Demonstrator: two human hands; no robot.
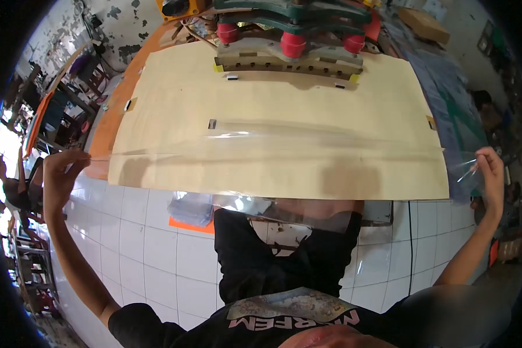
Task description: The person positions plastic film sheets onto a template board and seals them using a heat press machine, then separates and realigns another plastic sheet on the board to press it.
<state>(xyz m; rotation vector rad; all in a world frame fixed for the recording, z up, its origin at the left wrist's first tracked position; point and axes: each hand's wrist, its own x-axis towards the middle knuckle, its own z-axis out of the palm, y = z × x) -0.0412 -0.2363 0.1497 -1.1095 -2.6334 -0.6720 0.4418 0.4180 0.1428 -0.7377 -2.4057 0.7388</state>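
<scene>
A wide sheet of clear plastic film stretches between my two hands above a pale yellow board. My left hand pinches one end of the film off the board's left edge, with thumb and fingers together. Beyond the right edge, my right hand is closed on the opposite corner, where the film creases and shines. Part of the film's near side hangs over my lap. A small dark marker piece shows on the board beside the film.
At the board's far side stands a green and grey machine head with red cylindrical mounts. Small black-and-white stops lie in front of it. Stacked clear plastic sheets lie on the right. A plastic bundle is below the board's front edge.
</scene>
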